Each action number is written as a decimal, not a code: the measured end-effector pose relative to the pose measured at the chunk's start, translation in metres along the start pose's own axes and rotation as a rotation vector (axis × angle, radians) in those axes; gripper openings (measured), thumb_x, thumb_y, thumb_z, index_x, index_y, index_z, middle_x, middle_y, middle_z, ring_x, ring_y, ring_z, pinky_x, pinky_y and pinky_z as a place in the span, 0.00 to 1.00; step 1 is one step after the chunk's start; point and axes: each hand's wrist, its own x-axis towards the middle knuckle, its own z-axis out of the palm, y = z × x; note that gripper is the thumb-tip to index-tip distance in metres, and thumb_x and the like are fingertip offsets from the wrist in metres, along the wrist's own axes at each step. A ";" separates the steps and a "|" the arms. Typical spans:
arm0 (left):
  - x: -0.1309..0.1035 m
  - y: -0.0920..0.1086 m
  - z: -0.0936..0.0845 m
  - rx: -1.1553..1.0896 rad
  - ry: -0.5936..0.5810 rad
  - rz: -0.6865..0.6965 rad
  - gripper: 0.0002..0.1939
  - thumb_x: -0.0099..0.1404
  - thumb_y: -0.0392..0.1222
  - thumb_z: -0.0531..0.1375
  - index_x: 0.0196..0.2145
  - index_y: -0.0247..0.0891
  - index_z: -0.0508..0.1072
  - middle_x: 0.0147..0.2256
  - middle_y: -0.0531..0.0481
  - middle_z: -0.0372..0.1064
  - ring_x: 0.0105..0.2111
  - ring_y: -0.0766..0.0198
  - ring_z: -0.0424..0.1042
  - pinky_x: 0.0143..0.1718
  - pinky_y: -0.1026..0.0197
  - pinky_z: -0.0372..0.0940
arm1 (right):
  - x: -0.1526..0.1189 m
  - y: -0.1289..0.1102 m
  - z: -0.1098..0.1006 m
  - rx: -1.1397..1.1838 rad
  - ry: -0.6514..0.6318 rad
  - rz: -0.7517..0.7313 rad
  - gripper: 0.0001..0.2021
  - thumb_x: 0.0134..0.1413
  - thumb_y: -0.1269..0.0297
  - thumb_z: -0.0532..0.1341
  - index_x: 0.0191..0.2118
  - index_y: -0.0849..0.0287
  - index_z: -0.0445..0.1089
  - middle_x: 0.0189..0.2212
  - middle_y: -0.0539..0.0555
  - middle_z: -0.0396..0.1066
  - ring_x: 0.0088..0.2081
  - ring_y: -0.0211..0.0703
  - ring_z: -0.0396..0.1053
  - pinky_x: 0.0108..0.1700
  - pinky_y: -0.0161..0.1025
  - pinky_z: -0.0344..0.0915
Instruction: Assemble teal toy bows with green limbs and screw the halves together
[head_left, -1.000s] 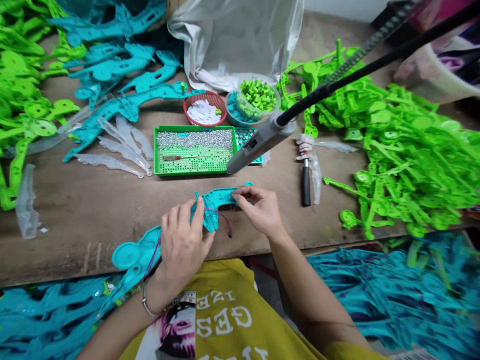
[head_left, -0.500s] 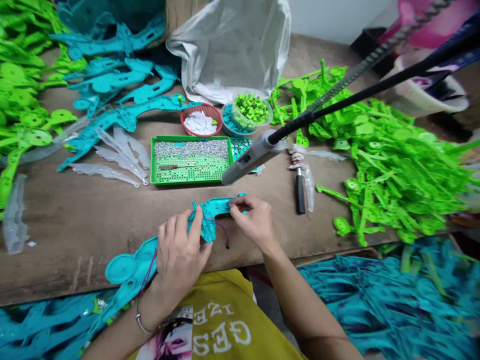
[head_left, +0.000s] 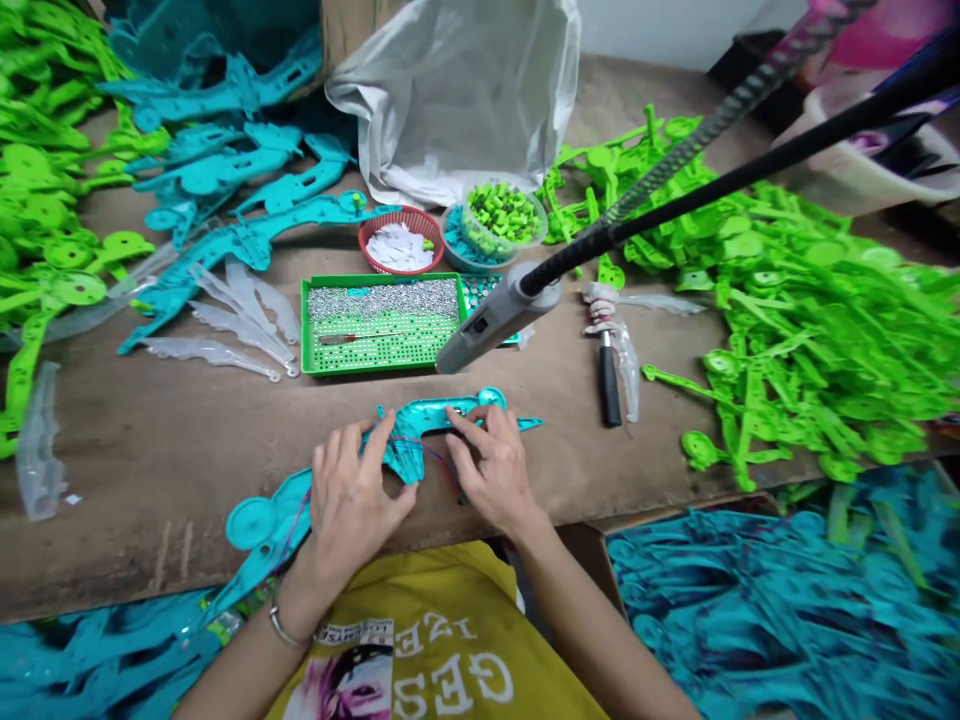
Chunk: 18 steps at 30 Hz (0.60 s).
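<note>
A long turquoise plastic piece lies slanted along the front of the table, with thin red and dark wires across its middle. My left hand grips it left of its middle, thumb at the lower edge of the wide part and fingers over the top. On the piece's right arm rest the fingertips of my right hand, bent near a small shiny spot; whether they pinch something small there I cannot make out. The piece's round right end shows beyond those fingers.
Behind stands a green tray of screws with a screwdriver. A grey tool hangs over its right corner. Red basket, clear bowl, black-handled hammer, clear plastic pieces and green piles lie around. Turquoise parts fill a box below right.
My right hand has shifted slightly left and down along the piece, its fingers now on the arm, uncovering the round right end. My left hand keeps its hold.
</note>
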 end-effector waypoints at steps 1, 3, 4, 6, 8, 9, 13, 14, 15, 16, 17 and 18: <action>0.000 -0.005 0.000 -0.003 -0.017 -0.001 0.36 0.56 0.44 0.67 0.61 0.38 0.65 0.48 0.41 0.69 0.47 0.47 0.67 0.45 0.48 0.61 | 0.000 0.003 -0.003 0.059 -0.023 -0.016 0.14 0.61 0.67 0.57 0.50 0.56 0.76 0.37 0.57 0.70 0.40 0.49 0.68 0.45 0.50 0.68; -0.001 -0.014 -0.001 -0.002 -0.061 0.018 0.35 0.55 0.44 0.67 0.60 0.39 0.66 0.49 0.41 0.68 0.47 0.47 0.66 0.45 0.48 0.62 | 0.000 0.011 -0.010 0.159 -0.016 -0.050 0.15 0.61 0.68 0.57 0.51 0.55 0.74 0.39 0.56 0.71 0.42 0.48 0.70 0.45 0.48 0.69; -0.001 -0.019 -0.001 0.000 -0.083 0.033 0.35 0.55 0.44 0.67 0.60 0.39 0.66 0.49 0.42 0.67 0.47 0.47 0.66 0.45 0.48 0.62 | 0.001 0.015 -0.013 0.183 -0.002 -0.057 0.16 0.59 0.70 0.57 0.52 0.54 0.72 0.40 0.56 0.72 0.43 0.48 0.70 0.46 0.48 0.69; -0.002 -0.027 -0.002 -0.004 -0.117 0.054 0.36 0.55 0.43 0.67 0.61 0.40 0.66 0.50 0.42 0.67 0.47 0.47 0.66 0.45 0.48 0.63 | 0.002 0.021 -0.016 0.196 -0.007 -0.055 0.20 0.55 0.73 0.58 0.53 0.54 0.69 0.43 0.56 0.74 0.46 0.49 0.71 0.48 0.48 0.69; -0.003 -0.033 -0.002 -0.017 -0.128 0.053 0.37 0.55 0.44 0.67 0.62 0.41 0.65 0.50 0.42 0.66 0.47 0.48 0.66 0.46 0.48 0.63 | 0.002 0.024 -0.015 0.203 -0.055 -0.059 0.20 0.51 0.74 0.59 0.51 0.55 0.67 0.44 0.56 0.74 0.46 0.49 0.72 0.47 0.47 0.69; -0.003 -0.035 -0.001 -0.027 -0.131 0.052 0.37 0.56 0.44 0.67 0.62 0.41 0.64 0.50 0.42 0.66 0.47 0.48 0.66 0.46 0.48 0.63 | 0.002 0.024 -0.012 0.201 -0.066 -0.063 0.19 0.51 0.74 0.59 0.50 0.55 0.66 0.43 0.55 0.75 0.45 0.49 0.72 0.47 0.47 0.70; -0.002 -0.039 0.000 -0.070 -0.146 0.054 0.37 0.57 0.45 0.66 0.62 0.43 0.63 0.50 0.43 0.65 0.47 0.48 0.65 0.47 0.48 0.63 | -0.001 0.023 0.001 0.187 0.021 -0.061 0.15 0.52 0.73 0.60 0.46 0.54 0.65 0.37 0.54 0.74 0.42 0.49 0.72 0.45 0.47 0.70; -0.002 -0.039 0.001 -0.080 -0.147 0.052 0.37 0.57 0.45 0.66 0.63 0.43 0.62 0.50 0.44 0.65 0.47 0.48 0.65 0.47 0.48 0.63 | -0.002 0.022 0.003 0.187 0.043 -0.057 0.15 0.52 0.73 0.60 0.46 0.54 0.64 0.36 0.54 0.74 0.42 0.49 0.72 0.46 0.48 0.71; -0.002 -0.040 0.001 -0.089 -0.146 0.048 0.38 0.57 0.45 0.66 0.64 0.43 0.61 0.50 0.44 0.65 0.47 0.49 0.65 0.47 0.48 0.63 | -0.002 0.022 0.005 0.189 0.054 -0.056 0.15 0.52 0.74 0.60 0.46 0.54 0.64 0.36 0.54 0.73 0.42 0.49 0.72 0.46 0.48 0.71; -0.002 -0.040 0.001 -0.093 -0.145 0.043 0.39 0.57 0.45 0.66 0.64 0.43 0.59 0.50 0.44 0.65 0.47 0.49 0.65 0.47 0.48 0.63 | -0.002 0.022 0.005 0.192 0.055 -0.059 0.15 0.52 0.74 0.60 0.46 0.54 0.64 0.37 0.54 0.73 0.43 0.49 0.72 0.46 0.48 0.71; -0.002 -0.040 0.001 -0.094 -0.145 0.037 0.40 0.57 0.45 0.66 0.65 0.42 0.58 0.50 0.44 0.65 0.47 0.49 0.65 0.48 0.47 0.63 | -0.002 0.021 0.004 0.196 0.057 -0.065 0.15 0.52 0.74 0.59 0.46 0.54 0.64 0.38 0.54 0.73 0.43 0.49 0.72 0.47 0.48 0.71; -0.002 -0.039 0.000 -0.092 -0.146 0.031 0.40 0.57 0.45 0.66 0.65 0.42 0.57 0.49 0.43 0.65 0.47 0.49 0.65 0.48 0.47 0.62 | -0.004 0.020 0.002 0.201 0.068 -0.073 0.15 0.52 0.75 0.59 0.46 0.54 0.65 0.38 0.55 0.73 0.44 0.50 0.72 0.48 0.49 0.70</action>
